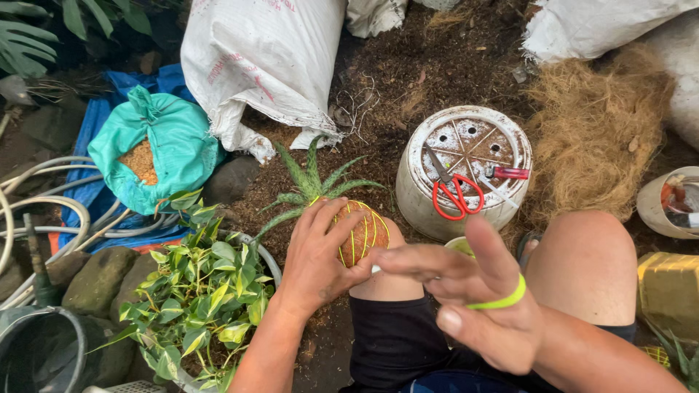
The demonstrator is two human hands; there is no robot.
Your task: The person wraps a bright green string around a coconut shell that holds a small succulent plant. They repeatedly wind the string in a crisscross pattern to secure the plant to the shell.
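Soft, even daylight falls from above, with no hard shadows and no glare. The white sacks [262,58] along the top are bright yet keep their detail. The lower left corner around the dark bucket [40,349] is dim. The right hand [473,298], close to the camera, looks slightly soft, while the ground is sharp. Things bend mildly toward the edges.

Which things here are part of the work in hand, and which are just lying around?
In use:
- left hand gripping the fibre ball with its spiky plant
- right hand, yellow-green string over its thumb

Lying about:
- red scissors on the upturned white pot
- teal bag
- leafy potted plant
- white sacks
- loose fibre pile
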